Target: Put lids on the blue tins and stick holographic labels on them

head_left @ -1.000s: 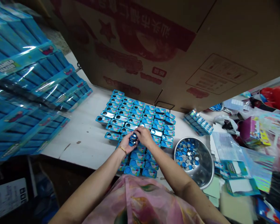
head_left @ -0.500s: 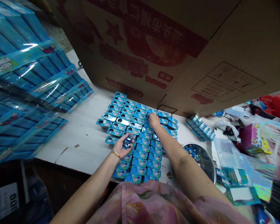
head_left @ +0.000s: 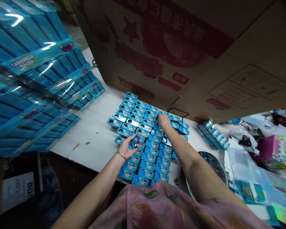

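My left hand (head_left: 130,146), palm up with a gold bracelet at its wrist, cups several small round blue caps (head_left: 134,141) with silvery edges. It hovers over the near left part of rows of small blue boxes (head_left: 146,158). Many of these boxes show a round blue recess at one end; those at the back left show a dark round hole. My right hand (head_left: 163,121) reaches to the back rows, its fingers closed and pointing down onto a box top. What its fingertips hold, if anything, is hidden.
A large cardboard carton (head_left: 157,57) stands behind the rows. Stacked blue display boxes in clear wrap (head_left: 45,73) rise at the left. A metal bowl (head_left: 225,168) is partly behind my right forearm. A wrapped pack (head_left: 213,135) and plastic bags (head_left: 244,140) lie at right.
My right hand has left my left hand, where both met over the caps, and moved out to the back rows. My left hand still holds the caps. The view has swung a little.
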`<move>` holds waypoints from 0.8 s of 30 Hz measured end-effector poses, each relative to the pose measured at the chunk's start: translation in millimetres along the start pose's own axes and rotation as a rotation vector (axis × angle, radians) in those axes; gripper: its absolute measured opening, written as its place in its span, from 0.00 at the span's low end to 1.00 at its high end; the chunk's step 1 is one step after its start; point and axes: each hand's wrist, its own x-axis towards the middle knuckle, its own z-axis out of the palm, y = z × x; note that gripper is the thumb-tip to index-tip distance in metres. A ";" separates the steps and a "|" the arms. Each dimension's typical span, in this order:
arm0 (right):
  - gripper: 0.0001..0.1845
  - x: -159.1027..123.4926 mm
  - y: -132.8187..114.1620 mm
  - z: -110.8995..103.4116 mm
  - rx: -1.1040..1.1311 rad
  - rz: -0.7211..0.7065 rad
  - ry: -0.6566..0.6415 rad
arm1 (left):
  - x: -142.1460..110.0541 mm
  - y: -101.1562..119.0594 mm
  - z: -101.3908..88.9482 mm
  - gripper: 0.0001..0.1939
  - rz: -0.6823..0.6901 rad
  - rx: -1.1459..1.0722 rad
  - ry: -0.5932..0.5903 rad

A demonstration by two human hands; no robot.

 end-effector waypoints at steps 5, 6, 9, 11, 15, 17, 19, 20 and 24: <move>0.06 -57.3 -29.5 27.6 0.356 -0.507 -0.041 | 9.2 -3.6 -2.6 0.08 0.006 0.033 0.026; 0.05 -64.8 -35.4 33.1 0.384 -0.578 -0.103 | 10.7 -5.2 -2.2 0.06 0.004 0.032 0.046; 0.04 -74.3 -43.5 41.8 0.444 -0.556 -0.138 | 11.7 -7.7 -0.8 0.04 -0.007 0.014 0.085; 0.03 -72.4 -40.5 40.6 0.542 -0.472 -0.121 | 10.1 -6.5 -0.7 0.05 -0.005 -0.014 0.059; 0.05 -64.9 -31.5 32.8 0.594 -0.475 -0.087 | 7.8 -2.1 -3.0 0.10 0.021 -0.010 0.003; 0.07 -64.7 -31.5 31.8 0.555 -0.499 -0.109 | 9.2 -1.7 -4.5 0.09 0.027 0.024 0.033; 0.08 -66.9 -34.0 33.8 0.586 -0.448 -0.188 | 11.5 -2.7 -6.0 0.07 0.036 0.070 0.065; 0.09 -68.4 -35.7 35.7 0.646 -0.408 -0.240 | 12.8 -3.5 -6.7 0.07 0.044 0.093 0.077; 0.13 -71.6 -40.8 44.0 1.018 -0.209 -0.442 | 15.2 -4.2 -8.5 0.06 0.085 0.139 0.092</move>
